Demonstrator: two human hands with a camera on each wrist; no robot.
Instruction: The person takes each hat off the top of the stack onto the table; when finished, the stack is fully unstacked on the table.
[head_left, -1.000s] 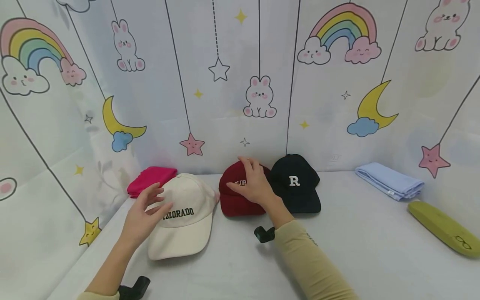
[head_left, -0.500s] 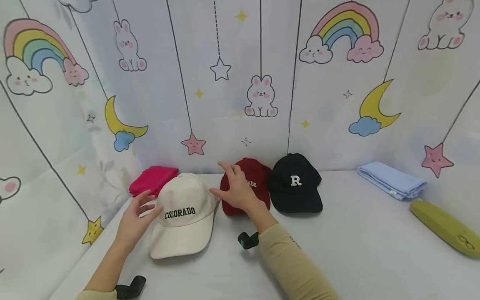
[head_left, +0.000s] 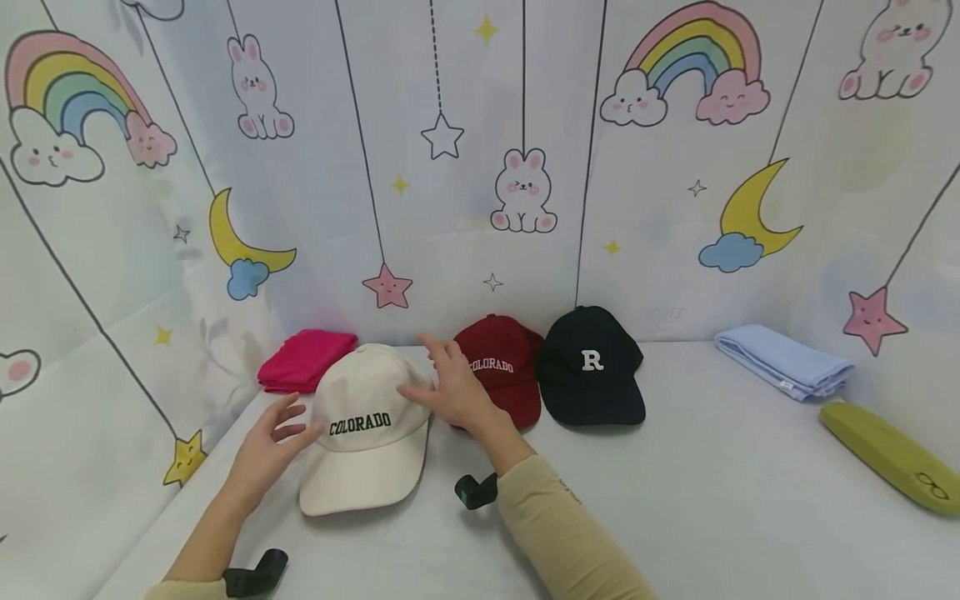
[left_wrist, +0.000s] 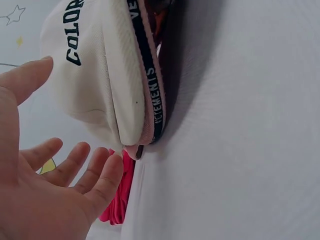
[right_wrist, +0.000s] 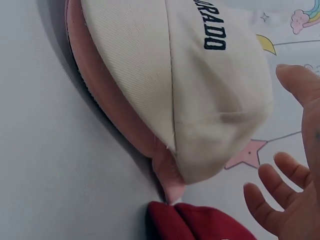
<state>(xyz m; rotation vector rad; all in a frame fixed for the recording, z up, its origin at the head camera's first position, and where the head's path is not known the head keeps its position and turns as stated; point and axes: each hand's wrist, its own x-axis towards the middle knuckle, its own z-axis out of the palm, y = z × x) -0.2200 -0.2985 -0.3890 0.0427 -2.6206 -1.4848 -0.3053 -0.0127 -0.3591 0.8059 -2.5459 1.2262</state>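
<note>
A cream baseball cap [head_left: 367, 400] with dark "COLORADO" lettering sits on the table, brim toward me. My left hand [head_left: 266, 446] is at the cap's left side, fingers spread and loosely bent. On the other side my right hand [head_left: 457, 392] overlaps the crown's right edge, thumb toward it. The right wrist view shows a gap between this hand's fingers and the crown [right_wrist: 220, 100]. Under the cream brim, the left wrist view shows a pink edge and a dark lettered band [left_wrist: 152, 85]. Behind the right hand stands a dark red cap [head_left: 506, 383], partly covered.
A black cap [head_left: 592, 375] with a white "R" touches the red one. Bright pink folded cloth [head_left: 307, 360] lies behind the cream cap. Farther right are a folded light blue cloth [head_left: 783, 361] and an olive-green case [head_left: 888, 454] with a glasses drawing. A patterned curtain [head_left: 480, 200] closes the back.
My right hand has moved left, from in front of the red cap to the cream cap's right side. The left hand has shifted slightly left and down, off the cream cap's lettering.
</note>
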